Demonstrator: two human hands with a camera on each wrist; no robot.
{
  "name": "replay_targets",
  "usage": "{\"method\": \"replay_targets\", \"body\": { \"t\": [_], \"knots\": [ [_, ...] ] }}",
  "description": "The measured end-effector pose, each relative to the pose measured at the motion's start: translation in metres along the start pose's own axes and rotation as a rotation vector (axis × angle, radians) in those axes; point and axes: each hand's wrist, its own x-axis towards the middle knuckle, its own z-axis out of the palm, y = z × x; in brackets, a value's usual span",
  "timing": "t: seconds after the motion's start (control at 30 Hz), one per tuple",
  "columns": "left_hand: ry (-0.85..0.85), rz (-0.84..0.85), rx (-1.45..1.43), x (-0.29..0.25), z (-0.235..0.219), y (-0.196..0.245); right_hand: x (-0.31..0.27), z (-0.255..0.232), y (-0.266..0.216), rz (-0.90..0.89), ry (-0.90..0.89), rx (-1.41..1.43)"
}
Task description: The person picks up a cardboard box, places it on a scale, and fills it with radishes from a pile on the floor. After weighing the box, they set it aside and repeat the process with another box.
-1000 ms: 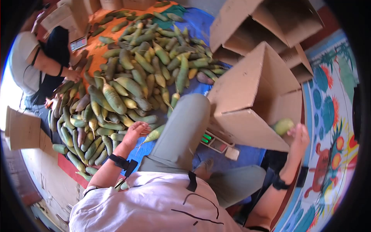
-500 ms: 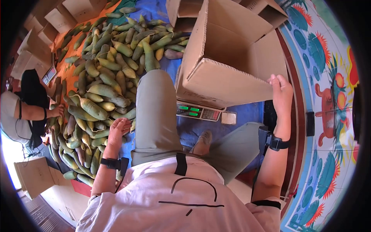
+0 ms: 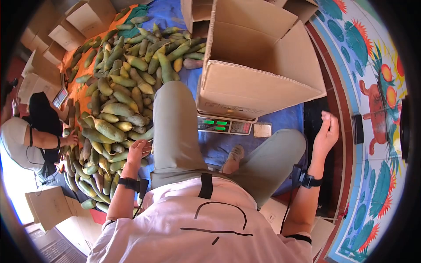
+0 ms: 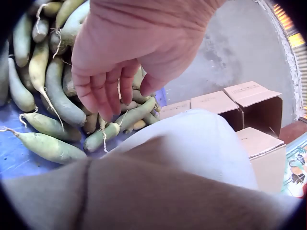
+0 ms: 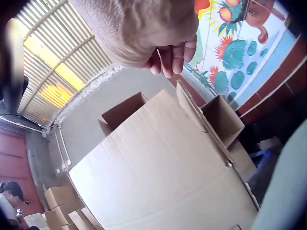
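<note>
the left hand (image 3: 136, 154) hangs palm down beside the heap of green radishes (image 3: 117, 109), its fingers loosely bent, the thumb a little apart, and nothing in its grasp; it is hard to tell whether the fingertips touch the radishes below. a pale radish (image 4: 49, 146) with a thin root lies on its side near that hand, on a blue sheet (image 3: 277, 115).

the right hand (image 3: 327, 133) is held in the air near the painted wall (image 3: 372, 114), its fingers relaxed and slightly curved, gripping nothing and apart from the large cardboard box (image 3: 256, 87). that box stands with its mouth upward on a scale (image 3: 223, 126) lit with green digits, in front of the seated person's knees. a small tan block (image 3: 262, 130) lies just beside the scale.

the heap spreads from the blue sheet onto an orange one. at its far left edge another person (image 3: 21, 138) bends with one arm stretched toward the radishes, and more boxes (image 3: 91, 19) stand behind.
</note>
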Motion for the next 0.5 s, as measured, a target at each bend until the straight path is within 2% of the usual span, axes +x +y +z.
{"method": "replay_targets", "body": {
  "t": [0.17, 0.23, 0.3, 0.37, 0.4, 0.47, 0.5],
  "knots": [
    [0.088, -0.115, 0.112, 0.024, -0.016, -0.043, -0.032, 0.004, 0.048, 0.096, -0.095, -0.071],
    [0.086, -0.211, 0.177, 0.03, -0.02, -0.056, -0.042, 0.006, 0.062, 0.144, -0.161, -0.087],
    [0.164, -0.256, 0.157, 0.037, -0.022, -0.073, -0.054, 0.01, 0.078, 0.212, -0.207, -0.048],
    [0.162, -0.303, 0.271, 0.051, -0.028, -0.093, -0.062, 0.013, 0.091, 0.241, -0.277, -0.077],
    [0.174, -0.312, 0.26, 0.079, -0.047, -0.135, -0.065, 0.014, 0.095, 0.233, -0.291, -0.071],
    [-0.078, 0.105, 0.836, 0.122, -0.087, -0.218, -0.07, 0.017, 0.099, 0.334, -0.361, -0.014],
    [-0.074, 0.094, 0.83, 0.116, -0.078, -0.208, -0.07, 0.017, 0.097, 0.33, -0.373, -0.015]
  ]
}}
